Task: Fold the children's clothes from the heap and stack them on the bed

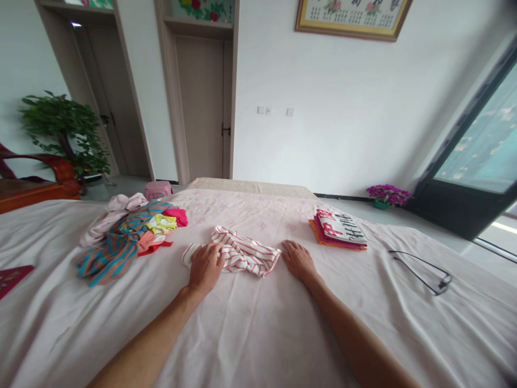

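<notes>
A crumpled white garment with red stripes [250, 255] lies on the bedsheet in front of me, its edges bunched and folded over. My left hand [207, 264] rests on the garment's left part, palm down, with the fingers laid over the cloth. Just beyond the garment's right end, my right hand [299, 261] lies flat on the sheet, fingers apart, holding nothing. Its fingertips are close to the striped cloth. What kind of garment it is cannot be made out.
Left of my hands is a loose heap of clothes [125, 229]. A folded stack of clothes [337, 229] sits to the right, with black-framed glasses [428, 272] beyond it. A dark red flat item [14, 279] lies at the far left. The pale sheet [258, 334] is wrinkled.
</notes>
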Motion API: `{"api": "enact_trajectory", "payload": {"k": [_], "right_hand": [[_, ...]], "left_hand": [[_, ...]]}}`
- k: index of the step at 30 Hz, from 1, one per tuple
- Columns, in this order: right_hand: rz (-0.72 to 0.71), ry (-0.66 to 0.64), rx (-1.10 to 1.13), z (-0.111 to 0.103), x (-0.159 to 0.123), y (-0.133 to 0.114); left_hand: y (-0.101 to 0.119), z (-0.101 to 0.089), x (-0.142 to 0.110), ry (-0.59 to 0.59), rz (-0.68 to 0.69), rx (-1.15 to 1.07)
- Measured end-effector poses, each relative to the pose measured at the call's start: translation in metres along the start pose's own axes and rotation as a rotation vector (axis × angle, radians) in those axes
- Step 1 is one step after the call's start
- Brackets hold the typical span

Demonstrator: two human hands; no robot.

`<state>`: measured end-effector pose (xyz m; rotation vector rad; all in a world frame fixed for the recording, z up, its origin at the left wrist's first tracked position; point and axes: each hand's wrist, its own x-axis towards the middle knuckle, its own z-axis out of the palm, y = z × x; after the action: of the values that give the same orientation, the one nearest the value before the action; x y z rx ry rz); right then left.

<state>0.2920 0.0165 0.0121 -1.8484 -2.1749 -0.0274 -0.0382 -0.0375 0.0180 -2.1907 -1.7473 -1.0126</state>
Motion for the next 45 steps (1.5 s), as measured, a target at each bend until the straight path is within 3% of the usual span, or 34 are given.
{"api": "enact_trajectory", "payload": {"k": [11, 21, 24, 29, 31, 37, 45], "right_hand": [[0.021, 0.009, 0.029, -0.007, -0.005, -0.006], [0.031, -0.023, 0.013, -0.01, -0.007, -0.006], [0.03, -0.02, 0.016, -0.009, -0.006, -0.005], [0.012, -0.003, 0.023, -0.008, -0.006, -0.003], [0.012, 0.0, 0.027, -0.007, -0.006, -0.002], [-0.019, 0.019, 0.065, -0.01, -0.006, -0.002], [-0.269, 0.034, 0.29, -0.024, -0.014, -0.005]], "left_hand": [[0.002, 0.004, -0.005, -0.024, 0.01, 0.126], [0.001, 0.005, -0.003, -0.02, -0.028, 0.1], [-0.004, 0.004, -0.001, 0.002, -0.106, 0.004], [-0.013, 0.002, 0.001, -0.011, -0.347, -0.131], [-0.013, 0.002, 0.001, -0.032, -0.303, -0.126], [0.0, 0.005, 0.0, -0.026, 0.091, 0.029], [-0.005, 0.014, 0.001, -0.019, 0.082, -0.027]]}}
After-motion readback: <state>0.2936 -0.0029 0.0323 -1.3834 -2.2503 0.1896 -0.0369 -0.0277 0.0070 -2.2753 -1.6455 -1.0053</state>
